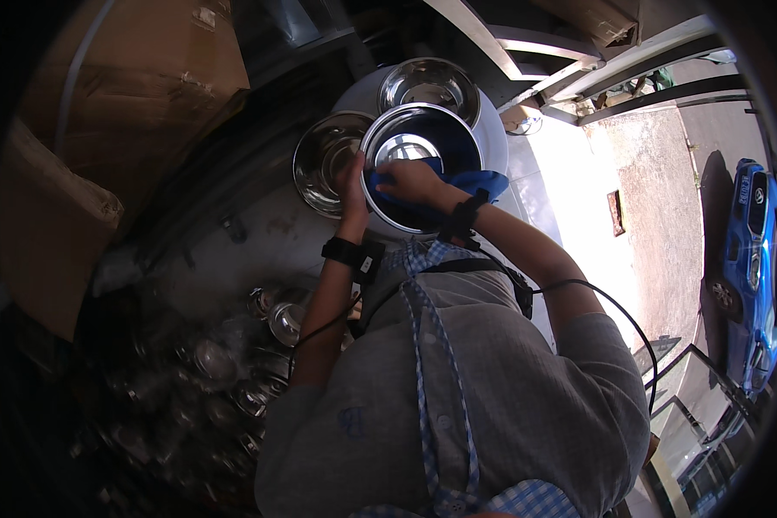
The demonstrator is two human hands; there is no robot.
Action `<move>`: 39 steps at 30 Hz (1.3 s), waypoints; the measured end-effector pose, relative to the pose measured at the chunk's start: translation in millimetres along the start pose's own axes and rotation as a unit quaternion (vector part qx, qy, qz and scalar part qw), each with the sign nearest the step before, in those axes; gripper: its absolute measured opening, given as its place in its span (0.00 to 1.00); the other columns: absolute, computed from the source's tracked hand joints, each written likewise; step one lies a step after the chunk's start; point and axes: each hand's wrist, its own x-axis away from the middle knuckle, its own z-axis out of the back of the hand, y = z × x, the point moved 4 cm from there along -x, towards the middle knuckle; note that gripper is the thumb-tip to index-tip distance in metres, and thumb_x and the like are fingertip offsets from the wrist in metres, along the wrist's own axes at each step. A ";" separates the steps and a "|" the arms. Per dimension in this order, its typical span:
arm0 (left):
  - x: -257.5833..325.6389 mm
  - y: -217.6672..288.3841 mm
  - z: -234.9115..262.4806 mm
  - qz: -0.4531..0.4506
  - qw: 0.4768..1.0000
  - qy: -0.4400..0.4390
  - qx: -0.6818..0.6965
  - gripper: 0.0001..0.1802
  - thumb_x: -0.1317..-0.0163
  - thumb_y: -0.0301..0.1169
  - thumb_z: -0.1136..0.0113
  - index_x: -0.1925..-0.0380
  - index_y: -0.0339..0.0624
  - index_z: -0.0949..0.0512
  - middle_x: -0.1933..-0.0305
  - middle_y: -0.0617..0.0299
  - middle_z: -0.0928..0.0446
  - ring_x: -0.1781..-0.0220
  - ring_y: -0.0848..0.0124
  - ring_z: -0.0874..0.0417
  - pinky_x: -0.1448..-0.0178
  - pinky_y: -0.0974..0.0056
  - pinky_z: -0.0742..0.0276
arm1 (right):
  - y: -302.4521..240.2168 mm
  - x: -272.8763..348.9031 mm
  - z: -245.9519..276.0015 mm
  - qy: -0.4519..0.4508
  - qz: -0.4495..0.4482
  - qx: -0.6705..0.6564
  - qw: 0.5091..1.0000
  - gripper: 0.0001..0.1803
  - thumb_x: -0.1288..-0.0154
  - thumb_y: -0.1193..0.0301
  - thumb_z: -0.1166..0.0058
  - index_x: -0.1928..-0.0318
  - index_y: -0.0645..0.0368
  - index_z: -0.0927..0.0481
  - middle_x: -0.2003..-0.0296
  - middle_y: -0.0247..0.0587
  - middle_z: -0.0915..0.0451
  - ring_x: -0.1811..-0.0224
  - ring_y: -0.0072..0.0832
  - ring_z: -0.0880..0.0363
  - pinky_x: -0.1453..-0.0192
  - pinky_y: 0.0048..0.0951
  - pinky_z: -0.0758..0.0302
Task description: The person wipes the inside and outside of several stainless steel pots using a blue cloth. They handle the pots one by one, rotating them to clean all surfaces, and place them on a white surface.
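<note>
Head view: The landmark is the deep steel pot (464,142), which sits in front of the person's torso with its mouth facing up toward the wearer. The left hand (350,183) is at the pot's left side; its grip is closed on the rim and wall there. The right hand (410,181) is at the pot's mouth, its fingers bent in and its grip bunched on a blue cloth (482,183). Part of the cloth lies inside the pot; another part hangs over the rim on the right.

One steel bowl (429,79) stands just beyond the pot, and a second steel bowl (318,164) just to its left; the pot partly covers both. A pale round counter (496,138) shows behind and right of the pot. Whether the pot's base touches it cannot be determined.

Well left of the pot is a large cardboard box (138,78). Shiny metalware (211,358) is piled nearer the wearer, left of the pot. A blue car (755,250) stands far to the right.
</note>
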 end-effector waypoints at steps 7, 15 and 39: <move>6.4 34.0 -28.3 0.051 0.996 -0.072 -0.004 0.14 0.36 0.40 0.39 0.64 0.39 0.17 0.66 0.65 0.19 0.65 0.77 0.21 0.61 0.73 0.28 | -21.6 -10.2 29.7 0.113 -0.104 0.116 0.981 0.17 0.43 0.57 0.41 0.58 0.55 0.19 0.62 0.50 0.19 0.63 0.44 0.17 0.61 0.41 0.20; 5.0 31.6 -22.5 0.000 0.979 -0.139 -0.152 0.12 0.39 0.35 0.35 0.66 0.35 0.17 0.70 0.68 0.19 0.69 0.81 0.23 0.64 0.74 0.30 | 55.9 -18.1 31.4 0.101 -0.185 0.216 0.953 0.13 0.45 0.61 0.43 0.63 0.54 0.18 0.64 0.52 0.18 0.68 0.45 0.16 0.68 0.42 0.19; 11.4 25.7 -5.0 0.014 0.986 -0.114 -0.118 0.08 0.45 0.25 0.44 0.66 0.36 0.19 0.68 0.68 0.20 0.69 0.80 0.22 0.64 0.72 0.28 | -4.7 3.6 -6.6 -0.050 0.134 0.117 0.983 0.25 0.42 0.58 0.41 0.45 0.50 0.27 0.56 0.47 0.21 0.61 0.45 0.17 0.60 0.43 0.20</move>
